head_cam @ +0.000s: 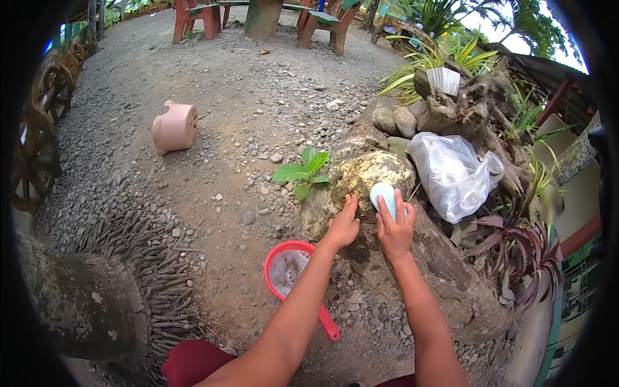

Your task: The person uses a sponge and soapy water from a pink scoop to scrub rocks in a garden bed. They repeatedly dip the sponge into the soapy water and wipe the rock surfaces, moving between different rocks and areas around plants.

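My right hand (pixel 396 231) has its fingers over a pale blue oval object (pixel 382 192), perhaps a soap bar or a brush, on the yellowish patch of a large rough log or rock (pixel 372 169). Whether the fingers grip it or only press on it cannot be told. Just left of it, my left hand (pixel 344 226) rests its extended fingers near the same surface and holds nothing visible. Below my left hand, a red plastic dipper (pixel 267 263) with sudsy water (pixel 287 271) stands on the ground, partly behind my left forearm.
A tied clear plastic bag (pixel 449 169) lies right of the log, by driftwood (pixel 483 106) and purple-leaved plants (pixel 527 256). A green seedling (pixel 304 171) grows at the log's left. A pink plastic container (pixel 175 128) lies tipped on gravel. A tree trunk (pixel 77 300) stands lower left.
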Motion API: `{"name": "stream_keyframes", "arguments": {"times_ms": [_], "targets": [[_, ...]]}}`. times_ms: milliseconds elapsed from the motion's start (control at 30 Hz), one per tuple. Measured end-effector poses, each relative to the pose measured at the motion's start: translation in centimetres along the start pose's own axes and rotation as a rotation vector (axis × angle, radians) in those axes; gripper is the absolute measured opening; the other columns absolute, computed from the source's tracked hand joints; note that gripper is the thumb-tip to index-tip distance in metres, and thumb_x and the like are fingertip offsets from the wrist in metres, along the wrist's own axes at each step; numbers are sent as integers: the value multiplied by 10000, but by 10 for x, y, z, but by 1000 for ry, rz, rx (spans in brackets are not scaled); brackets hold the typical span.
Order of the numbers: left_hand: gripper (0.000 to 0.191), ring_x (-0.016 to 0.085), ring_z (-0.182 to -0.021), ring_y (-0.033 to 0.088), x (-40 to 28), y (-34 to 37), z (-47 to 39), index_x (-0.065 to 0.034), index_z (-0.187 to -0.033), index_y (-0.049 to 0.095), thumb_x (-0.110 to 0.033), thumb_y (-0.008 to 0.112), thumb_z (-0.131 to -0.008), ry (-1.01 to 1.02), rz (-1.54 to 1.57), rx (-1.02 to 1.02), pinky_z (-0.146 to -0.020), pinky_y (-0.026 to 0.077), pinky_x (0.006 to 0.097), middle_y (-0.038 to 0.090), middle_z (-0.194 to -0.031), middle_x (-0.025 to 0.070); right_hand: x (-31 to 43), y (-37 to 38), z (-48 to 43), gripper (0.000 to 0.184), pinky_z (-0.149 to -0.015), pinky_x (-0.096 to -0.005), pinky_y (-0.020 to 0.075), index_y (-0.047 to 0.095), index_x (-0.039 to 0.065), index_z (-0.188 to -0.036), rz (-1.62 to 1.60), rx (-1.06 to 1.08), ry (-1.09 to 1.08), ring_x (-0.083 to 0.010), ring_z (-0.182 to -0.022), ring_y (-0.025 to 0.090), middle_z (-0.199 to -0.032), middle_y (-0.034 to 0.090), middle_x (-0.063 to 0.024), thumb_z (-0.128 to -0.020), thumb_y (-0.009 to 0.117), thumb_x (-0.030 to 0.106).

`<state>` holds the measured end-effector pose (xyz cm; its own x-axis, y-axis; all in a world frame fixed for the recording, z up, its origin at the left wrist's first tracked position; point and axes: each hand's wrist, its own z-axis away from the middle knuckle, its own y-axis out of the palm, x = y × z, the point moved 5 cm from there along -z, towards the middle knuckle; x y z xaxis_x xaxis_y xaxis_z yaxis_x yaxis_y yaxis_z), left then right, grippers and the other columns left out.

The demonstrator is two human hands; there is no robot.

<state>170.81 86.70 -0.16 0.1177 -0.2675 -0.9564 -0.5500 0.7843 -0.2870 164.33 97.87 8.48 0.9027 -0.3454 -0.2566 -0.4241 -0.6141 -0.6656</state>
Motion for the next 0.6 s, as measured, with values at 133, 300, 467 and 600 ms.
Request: {"name": "stream_keyframes", "arguments": {"times_ms": [133,300,467,600], "targets": [[746,308,-1413,174,-17,5,5,-56,-1484,65,-85,485,-868,-61,-125,84,-1118,180,482,39,-1545,194,-11,1,-19,529,-877,-416,443,582,262,-1252,9,64,-111,-333,-992,489,-1316,514,-126,-748,704,159],[761,362,-1426,88,-27,25,-2,-74,-1484,-1,-105,480,-896,-127,-244,65,-1046,102,671,-25,-1558,157,-58,35,-121,426,-838,-437,461,570,228,-1236,173,347,370,-353,-998,519,-1302,513,-115,-814,628,245],[780,456,-1396,105,-16,7,0,-45,-1479,10,-151,514,-893,-154,-278,33,-1028,84,698,-6,-1550,190,-18,33,-79,459,-814,-429,456,578,225,-1238,177,86,199,-336,-907,511,-1310,514,-107,-788,664,239],[816,433,-1405,94,-17,21,3,-87,-1487,-21,-211,534,-901,-160,-284,7,-1039,73,680,-23,-1560,155,-20,10,-47,496,-787,-398,462,584,212,-1245,231,46,34,-326,-866,499,-1301,523,-106,-760,692,214]]}}
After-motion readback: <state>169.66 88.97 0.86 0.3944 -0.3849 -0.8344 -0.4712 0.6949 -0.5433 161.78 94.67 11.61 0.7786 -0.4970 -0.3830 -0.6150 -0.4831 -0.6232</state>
